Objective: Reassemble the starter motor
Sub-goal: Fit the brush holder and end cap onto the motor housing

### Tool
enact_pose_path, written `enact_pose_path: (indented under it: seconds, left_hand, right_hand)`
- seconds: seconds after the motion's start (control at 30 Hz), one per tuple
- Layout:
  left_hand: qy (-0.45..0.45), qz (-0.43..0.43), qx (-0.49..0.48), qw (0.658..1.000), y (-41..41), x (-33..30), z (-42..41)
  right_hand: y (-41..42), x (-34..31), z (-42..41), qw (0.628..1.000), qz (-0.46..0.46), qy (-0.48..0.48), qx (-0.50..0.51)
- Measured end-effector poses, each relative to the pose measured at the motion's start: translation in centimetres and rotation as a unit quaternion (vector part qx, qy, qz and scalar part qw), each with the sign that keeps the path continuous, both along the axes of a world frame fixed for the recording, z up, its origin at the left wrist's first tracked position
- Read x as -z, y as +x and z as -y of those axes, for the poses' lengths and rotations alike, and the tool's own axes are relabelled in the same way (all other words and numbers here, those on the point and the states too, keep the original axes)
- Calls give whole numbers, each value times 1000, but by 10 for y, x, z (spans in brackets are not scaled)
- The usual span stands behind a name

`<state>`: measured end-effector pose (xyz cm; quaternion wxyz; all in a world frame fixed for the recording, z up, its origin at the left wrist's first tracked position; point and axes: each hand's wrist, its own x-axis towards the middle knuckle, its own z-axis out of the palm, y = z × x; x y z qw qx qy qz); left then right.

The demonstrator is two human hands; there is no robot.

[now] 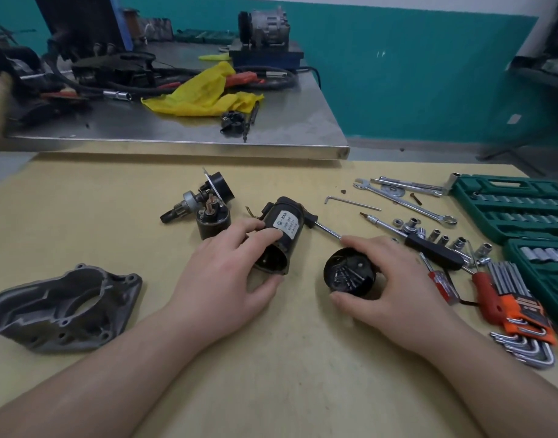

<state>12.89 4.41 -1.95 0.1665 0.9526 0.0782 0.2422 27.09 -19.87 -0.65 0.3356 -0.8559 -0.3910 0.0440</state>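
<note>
The black cylindrical motor housing [282,230] with a white label lies on its side at the table's middle. My left hand [230,279] grips it, fingers over the top and thumb under its open near end. To its right, my right hand [394,279] holds a black end cap [349,273] with several screws lying inside. Behind the housing stand the solenoid [213,221], the pinion drive gear [179,208] and a round black plate part [220,186]. The grey cast nose housing [59,308] lies at the near left.
Wrenches [407,197], a ratchet handle [429,245], loose sockets [445,238], a red screwdriver [442,282] and hex key sets [521,314] are spread at the right beside green socket cases [508,203]. A steel bench [176,131] with a yellow cloth [202,93] stands behind.
</note>
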Motion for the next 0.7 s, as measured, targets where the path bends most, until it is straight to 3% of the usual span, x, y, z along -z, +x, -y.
enact_pose_path:
  seconds: [0.27, 0.7]
  left_hand:
    - [-6, -4, 9, 1000, -2, 1, -3]
    - [-13, 0, 4, 1000, -1, 2, -4]
  right_hand:
    - [8, 10, 3, 998, -43, 30, 41]
    - [12, 11, -1, 1000, 5, 0, 24]
